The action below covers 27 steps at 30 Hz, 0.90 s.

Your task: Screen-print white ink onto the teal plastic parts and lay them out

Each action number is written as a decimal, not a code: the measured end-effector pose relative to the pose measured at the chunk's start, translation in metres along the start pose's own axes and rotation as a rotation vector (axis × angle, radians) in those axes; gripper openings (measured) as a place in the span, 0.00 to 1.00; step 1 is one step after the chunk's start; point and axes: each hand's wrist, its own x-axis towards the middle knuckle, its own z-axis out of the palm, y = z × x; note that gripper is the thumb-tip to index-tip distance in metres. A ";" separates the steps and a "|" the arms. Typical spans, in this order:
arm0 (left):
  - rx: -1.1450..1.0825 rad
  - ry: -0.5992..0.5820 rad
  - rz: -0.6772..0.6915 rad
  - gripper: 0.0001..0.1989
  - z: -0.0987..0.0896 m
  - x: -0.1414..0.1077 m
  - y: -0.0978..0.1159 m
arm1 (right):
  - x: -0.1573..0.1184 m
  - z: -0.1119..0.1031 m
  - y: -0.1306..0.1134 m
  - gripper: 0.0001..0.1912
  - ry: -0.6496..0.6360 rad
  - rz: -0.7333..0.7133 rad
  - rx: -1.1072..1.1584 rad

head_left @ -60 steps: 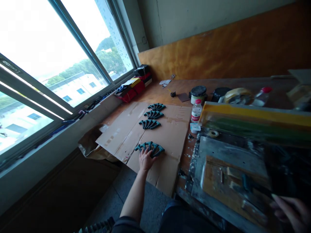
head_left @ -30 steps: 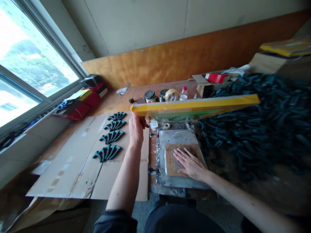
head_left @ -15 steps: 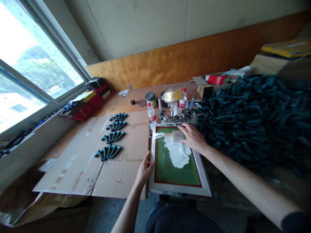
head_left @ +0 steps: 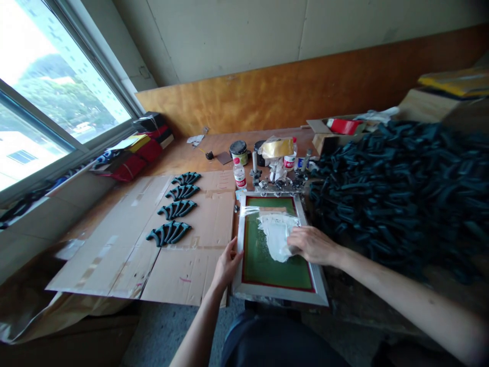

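Left hand [head_left: 228,270] open, fingers spread against the left rail of the aluminium screen-printing frame [head_left: 277,296], with no grip on anything. Right hand [head_left: 313,244] curled at the right edge of the white ink [head_left: 277,234] on the green mesh [head_left: 267,270], lower on the mesh than half a second ago; anything under its fingers hidden, so no telling whether it grips. Ink now thinner and more streaked. Frame flat on the worktop [head_left: 183,158]. Left of the frame, four rows of dark teal moulded pieces [head_left: 168,233] on cardboard [head_left: 187,275]; right of it, a heap [head_left: 397,199] of the same.
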 end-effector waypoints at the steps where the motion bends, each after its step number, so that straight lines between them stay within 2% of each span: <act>1: -0.015 -0.003 0.002 0.32 0.000 -0.001 0.001 | 0.002 0.005 -0.001 0.10 0.058 0.030 -0.026; 4: -0.072 -0.006 -0.002 0.33 -0.001 -0.003 0.004 | -0.004 0.026 -0.011 0.15 0.256 0.005 -0.122; 5: -0.090 -0.004 -0.005 0.33 -0.002 -0.003 0.005 | -0.009 0.032 -0.015 0.16 0.284 -0.030 -0.128; 7: -0.118 -0.001 -0.009 0.33 -0.002 -0.004 0.007 | -0.017 0.033 -0.020 0.16 0.257 -0.075 -0.091; 9: -0.135 -0.002 -0.015 0.34 -0.003 -0.005 0.010 | -0.013 0.023 -0.017 0.13 0.171 -0.039 -0.019; 11: -0.148 -0.012 -0.020 0.35 -0.006 -0.007 0.016 | 0.006 0.004 -0.007 0.13 0.128 0.062 0.039; 15: -0.229 -0.059 -0.015 0.41 -0.022 -0.015 0.043 | 0.058 -0.037 0.026 0.31 0.132 0.348 -0.017; 17: -0.317 -0.081 -0.009 0.40 -0.033 -0.022 0.067 | 0.063 -0.055 0.043 0.32 0.187 0.456 -0.099; 20: -0.444 -0.048 0.033 0.32 -0.048 -0.025 0.111 | 0.037 -0.065 0.064 0.22 0.435 0.583 -0.175; 21: -0.489 -0.019 0.082 0.31 -0.051 -0.022 0.128 | 0.024 -0.061 0.067 0.19 0.485 0.623 -0.180; 23: -0.571 0.039 0.226 0.29 -0.056 -0.012 0.161 | -0.003 -0.038 0.066 0.18 0.475 0.663 -0.165; 25: -0.639 0.050 0.356 0.27 -0.059 0.003 0.192 | -0.022 -0.004 0.054 0.17 0.354 0.620 -0.133; 27: -0.674 0.032 0.397 0.26 -0.059 0.017 0.215 | -0.028 0.031 0.037 0.14 0.236 0.571 -0.138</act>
